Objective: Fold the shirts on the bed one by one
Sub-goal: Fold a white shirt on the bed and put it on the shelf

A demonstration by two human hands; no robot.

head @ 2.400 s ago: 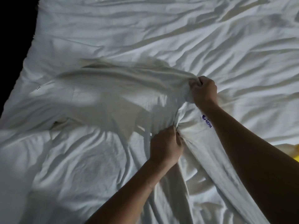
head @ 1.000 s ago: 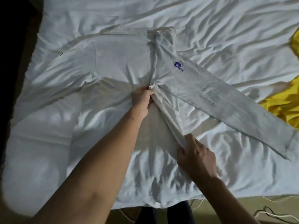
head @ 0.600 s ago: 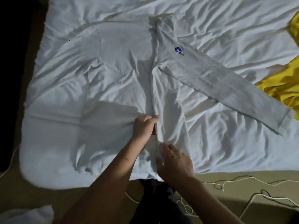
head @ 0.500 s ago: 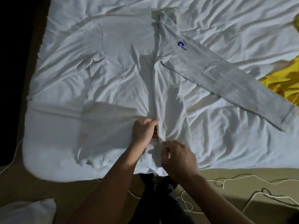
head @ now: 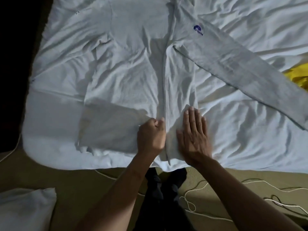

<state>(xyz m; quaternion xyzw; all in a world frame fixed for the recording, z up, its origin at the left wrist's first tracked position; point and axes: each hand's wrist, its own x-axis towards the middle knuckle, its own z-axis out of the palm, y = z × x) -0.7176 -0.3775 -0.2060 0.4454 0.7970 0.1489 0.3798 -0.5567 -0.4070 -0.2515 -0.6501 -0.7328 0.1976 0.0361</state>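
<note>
**White Long-Sleeved Shirt Half-Folded at the Near Edge of the Bed**

While the white long-sleeved shirt (head: 126, 67) lay spread across the bed (head: 250, 127), its right side was doubled over along a lengthwise crease running down the middle of the body. A small blue logo (head: 198, 30) showed on the folded-over part at the far end, and one sleeve (head: 246, 70) stretched out diagonally to the right over the rumpled white sheet. The shirt's hem reached the near edge of the mattress.

The left hand (head: 150, 136) was clenched on the fabric right at the crease, near the hem, fingers curled around the fold. The right hand (head: 194, 136) lay just beside it, flat and released, palm down with fingers extended, pressing on the folded panel.

A yellow garment (head: 298, 75) sat at the right edge of the bed, partly cut off by the frame. On the floor (head: 66, 177) nearer the person lay white cords (head: 191, 202) and, at the near left, a white pillow (head: 25, 209).
</note>
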